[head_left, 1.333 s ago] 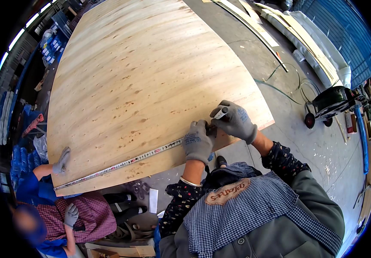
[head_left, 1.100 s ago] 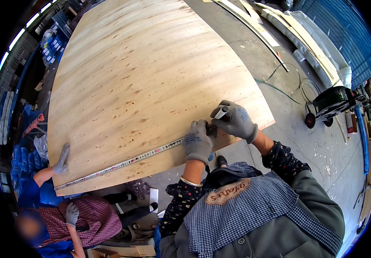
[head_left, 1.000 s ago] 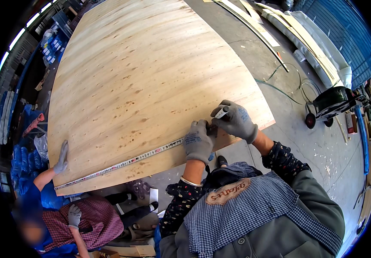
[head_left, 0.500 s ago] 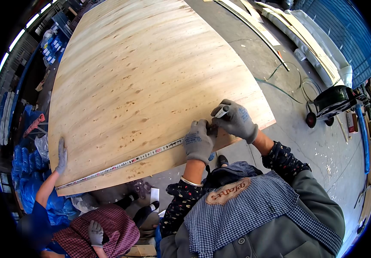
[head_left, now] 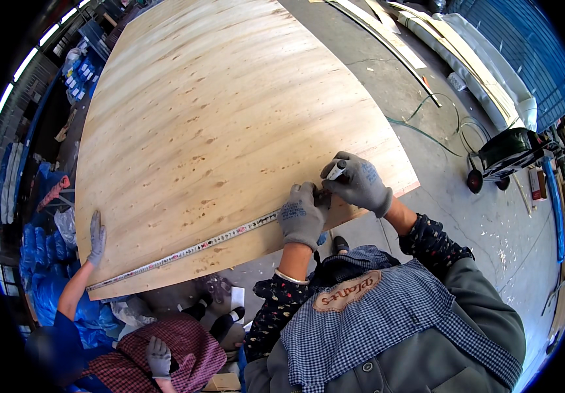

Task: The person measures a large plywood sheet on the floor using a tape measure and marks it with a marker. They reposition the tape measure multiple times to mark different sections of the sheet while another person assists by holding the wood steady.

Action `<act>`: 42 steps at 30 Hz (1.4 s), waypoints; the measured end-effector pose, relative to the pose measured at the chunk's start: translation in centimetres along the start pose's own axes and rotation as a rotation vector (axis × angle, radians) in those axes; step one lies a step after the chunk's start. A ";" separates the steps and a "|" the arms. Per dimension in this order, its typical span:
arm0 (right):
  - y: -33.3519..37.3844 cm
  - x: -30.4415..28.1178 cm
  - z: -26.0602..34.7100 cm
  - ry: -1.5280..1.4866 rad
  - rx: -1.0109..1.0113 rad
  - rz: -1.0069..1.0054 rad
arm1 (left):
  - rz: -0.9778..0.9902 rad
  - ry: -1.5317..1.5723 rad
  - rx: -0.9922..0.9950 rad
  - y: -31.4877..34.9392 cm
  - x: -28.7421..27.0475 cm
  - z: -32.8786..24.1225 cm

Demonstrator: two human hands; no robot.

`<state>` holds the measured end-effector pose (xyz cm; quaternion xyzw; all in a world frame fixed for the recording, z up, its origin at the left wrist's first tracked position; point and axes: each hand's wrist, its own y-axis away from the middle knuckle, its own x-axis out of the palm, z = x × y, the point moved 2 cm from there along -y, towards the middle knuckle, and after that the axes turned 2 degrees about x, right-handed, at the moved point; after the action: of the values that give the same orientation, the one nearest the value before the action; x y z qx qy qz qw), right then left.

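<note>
A large sheet of plywood (head_left: 230, 124) lies in front of me, with a tape measure (head_left: 210, 242) stretched along its near edge. My left hand (head_left: 301, 215), in a grey work glove, is closed on the right end of the tape and presses it to the wood. Its case is mostly hidden by my fingers. Just to the right, my right hand (head_left: 361, 185), gloved the same way, grips a marker (head_left: 337, 170) with a white and black barrel. The marker's tip is hidden where both hands meet near the sheet's edge.
A co-worker stands at the left, one gloved hand (head_left: 96, 239) flat on the plywood by the tape's far end. Blue plastic bundles (head_left: 43, 252) lie beyond. At the right are a hose reel (head_left: 508, 157) with loose green hose and stacked boards (head_left: 472, 62) on the floor.
The co-worker's lower hand has shifted right and their body leans slightly. Their hand on the plywood has moved a little. My hands stay almost in place.
</note>
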<state>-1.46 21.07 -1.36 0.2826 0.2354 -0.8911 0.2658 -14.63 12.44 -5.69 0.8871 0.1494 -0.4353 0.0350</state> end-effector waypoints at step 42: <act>8.4 1.5 3.0 -0.143 -0.796 0.494 | -0.807 1.632 -0.518 17.1 -5.6 1.9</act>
<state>1.43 12.62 -2.39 0.1441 0.4652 -0.6590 0.5732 -14.23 -5.49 -3.65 0.7638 0.5153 0.3869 -0.0378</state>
